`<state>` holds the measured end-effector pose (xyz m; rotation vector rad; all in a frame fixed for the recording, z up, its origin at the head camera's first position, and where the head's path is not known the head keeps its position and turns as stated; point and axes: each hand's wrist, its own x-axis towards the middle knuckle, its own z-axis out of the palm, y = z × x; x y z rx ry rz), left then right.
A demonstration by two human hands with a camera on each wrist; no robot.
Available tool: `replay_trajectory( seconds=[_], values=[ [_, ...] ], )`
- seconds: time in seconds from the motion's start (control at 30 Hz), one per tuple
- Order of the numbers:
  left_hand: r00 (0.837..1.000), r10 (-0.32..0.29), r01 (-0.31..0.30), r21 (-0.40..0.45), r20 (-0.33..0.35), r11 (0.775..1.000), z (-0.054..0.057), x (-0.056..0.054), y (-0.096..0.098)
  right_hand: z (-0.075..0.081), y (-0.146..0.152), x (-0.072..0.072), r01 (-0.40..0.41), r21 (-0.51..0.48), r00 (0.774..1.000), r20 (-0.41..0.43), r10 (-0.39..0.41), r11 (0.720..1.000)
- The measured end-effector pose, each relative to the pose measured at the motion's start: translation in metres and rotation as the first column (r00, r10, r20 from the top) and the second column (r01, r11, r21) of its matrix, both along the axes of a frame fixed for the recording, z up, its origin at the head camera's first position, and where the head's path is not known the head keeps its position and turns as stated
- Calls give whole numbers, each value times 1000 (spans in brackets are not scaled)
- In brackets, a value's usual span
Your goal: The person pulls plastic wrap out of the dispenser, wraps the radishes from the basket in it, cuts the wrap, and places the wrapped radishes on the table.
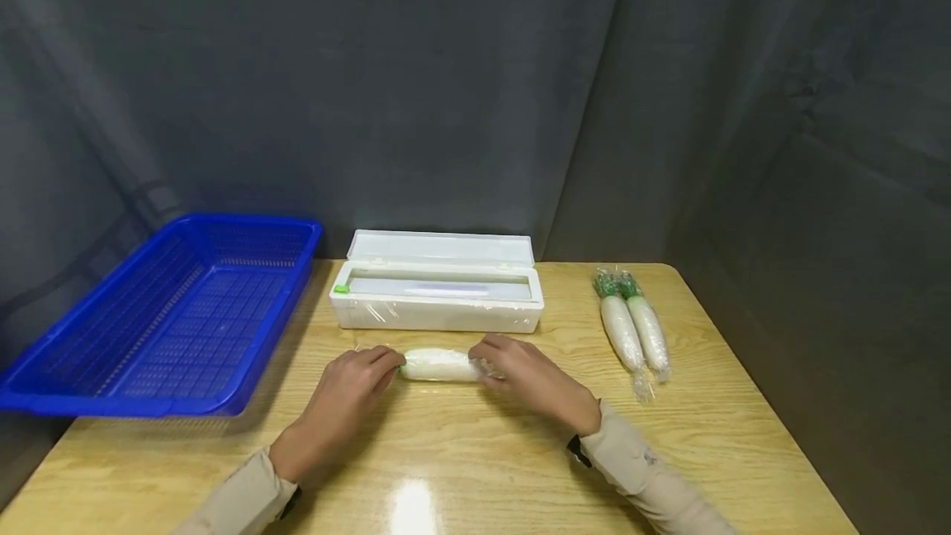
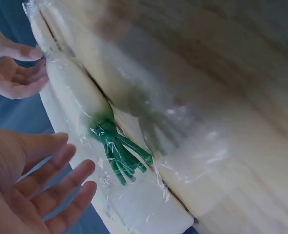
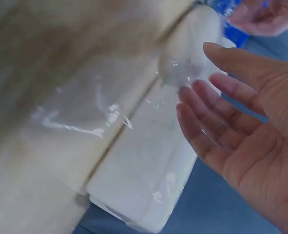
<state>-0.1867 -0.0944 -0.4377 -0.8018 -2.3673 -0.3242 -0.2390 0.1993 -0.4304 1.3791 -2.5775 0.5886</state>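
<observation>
A white radish (image 1: 438, 365) with green leaf stalks lies crosswise on the table, clear cling film (image 2: 207, 146) around it and spread beyond its ends. In the left wrist view the leafy end of the radish (image 2: 78, 90) shows through the film. My left hand (image 1: 349, 390) is at that leafy end, its fingers (image 2: 68, 195) loosely bent and spread beside the film, pinching nothing. At the other end is my right hand (image 1: 531, 378). Its fingers (image 3: 207, 126) are relaxed and slightly curved near the radish tip; whether they touch the film I cannot tell.
Behind the radish stands a white cling film box (image 1: 438, 316) with its lid up and a green slider (image 1: 342, 289). Two film-wrapped radishes (image 1: 624, 329) lie at the right. A blue plastic basket (image 1: 297, 295) stands at the left. Dark curtains (image 1: 446, 89) enclose the table (image 1: 475, 461).
</observation>
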Motion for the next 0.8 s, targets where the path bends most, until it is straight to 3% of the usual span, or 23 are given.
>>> replay_trajectory(
  seconds=[0.17, 0.33, 0.8],
  values=[
    [996, 38, -35, -41, 75, 999, -2, -1, 2, -10, -3, -1, 11, 9, 999, -35, -10, 1000],
    [987, 56, -51, -37, 153, 998, -5, -4, 3, -14, -6, -4, 7, 28, 1000, 19, -7, 1000],
    [985, 55, -54, -6, 164, 998, -11, -16, 9, -21, -5, -16, -50, 31, 996, 80, 47, 998]
  ],
)
